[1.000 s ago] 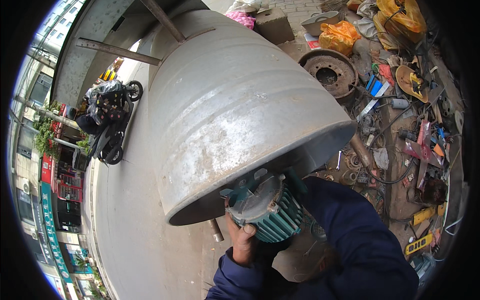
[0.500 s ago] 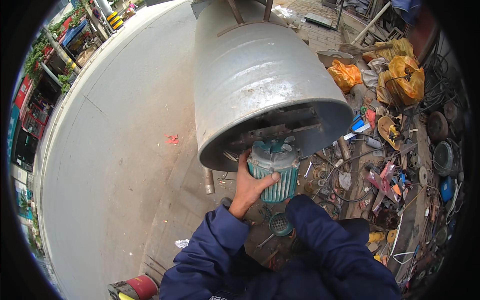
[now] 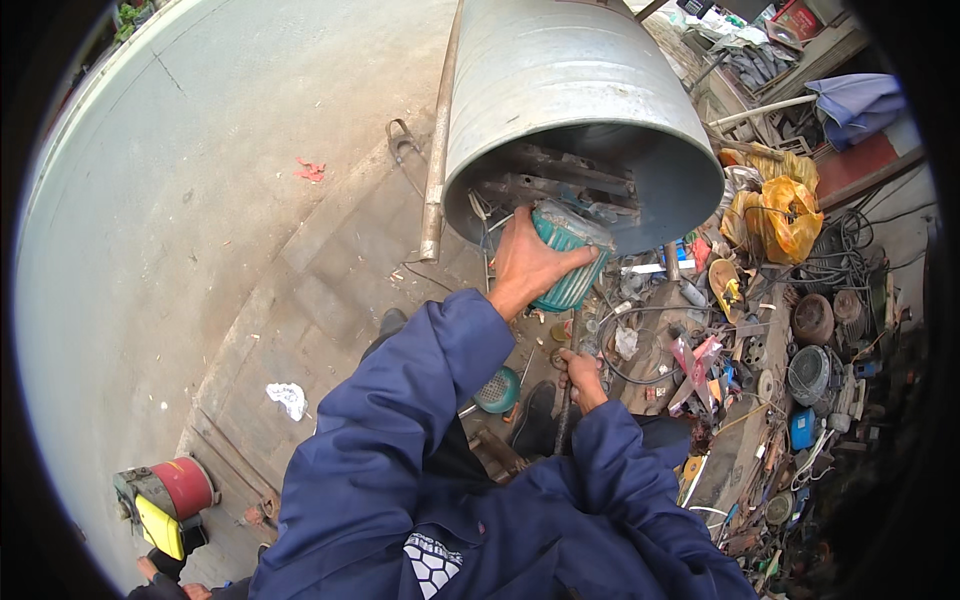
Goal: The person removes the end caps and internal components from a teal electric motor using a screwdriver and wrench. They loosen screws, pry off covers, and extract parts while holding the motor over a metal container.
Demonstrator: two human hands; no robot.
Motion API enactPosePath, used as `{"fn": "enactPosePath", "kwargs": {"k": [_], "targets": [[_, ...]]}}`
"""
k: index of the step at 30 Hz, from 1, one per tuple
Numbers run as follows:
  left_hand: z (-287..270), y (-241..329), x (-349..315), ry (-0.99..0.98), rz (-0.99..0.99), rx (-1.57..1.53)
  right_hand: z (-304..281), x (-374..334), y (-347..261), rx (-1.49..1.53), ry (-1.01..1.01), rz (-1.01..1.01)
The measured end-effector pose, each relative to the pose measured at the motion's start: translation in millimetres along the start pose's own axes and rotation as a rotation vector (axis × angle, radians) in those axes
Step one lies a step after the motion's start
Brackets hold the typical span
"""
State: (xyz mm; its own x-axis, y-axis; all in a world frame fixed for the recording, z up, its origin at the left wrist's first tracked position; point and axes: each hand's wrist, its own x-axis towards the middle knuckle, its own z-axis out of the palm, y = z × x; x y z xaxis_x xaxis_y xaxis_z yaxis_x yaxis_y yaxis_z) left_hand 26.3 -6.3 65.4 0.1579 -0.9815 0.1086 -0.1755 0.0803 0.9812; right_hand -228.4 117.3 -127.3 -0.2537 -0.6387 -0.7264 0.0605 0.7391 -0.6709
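My left hand is closed around a teal, ribbed electric motor, thumb across its upper rim. The motor tilts at the lower lip of a big grey metal drum, whose open mouth faces me. Inside the drum lie rusty metal bars. My right hand, lower down, has its fingers curled together beside a thin upright metal rod; what they grip, if anything, is too small to make out. A teal round fan cover with a grille lies on the ground between my arms.
Scrap, cables and a red fan blade cover the ground to the right, below orange plastic bags. A pipe stands left of the drum. At lower left are a red cylindrical machine and another person's hand.
My view has shifted, and the motor is tilted more in my left hand. My right hand, hidden behind the sleeve before, now shows low beside the rod.
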Motion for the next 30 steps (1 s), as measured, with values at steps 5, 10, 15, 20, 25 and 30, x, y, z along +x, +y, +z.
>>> {"fn": "enactPosePath", "kwargs": {"k": [5,10,15,20,25,30], "targets": [[2,-1,1,-0.013,-0.022,0.148,-11,-27,3,0.149,0.091,-0.052],[14,-7,0,0.029,0.01,0.277,-12,-52,8,0.23,0.113,-0.012],[21,-6,0,0.041,0.055,0.278,-14,-69,14,0.227,0.064,-0.031],[21,-2,2,0.064,0.056,0.261,-15,-72,16,0.213,0.047,-0.05],[19,1,6,0.046,-0.045,0.183,-11,-72,13,0.216,0.073,-0.048],[21,2,6,0.074,-0.1,0.155,-11,-74,10,0.239,0.072,-0.057]]}}
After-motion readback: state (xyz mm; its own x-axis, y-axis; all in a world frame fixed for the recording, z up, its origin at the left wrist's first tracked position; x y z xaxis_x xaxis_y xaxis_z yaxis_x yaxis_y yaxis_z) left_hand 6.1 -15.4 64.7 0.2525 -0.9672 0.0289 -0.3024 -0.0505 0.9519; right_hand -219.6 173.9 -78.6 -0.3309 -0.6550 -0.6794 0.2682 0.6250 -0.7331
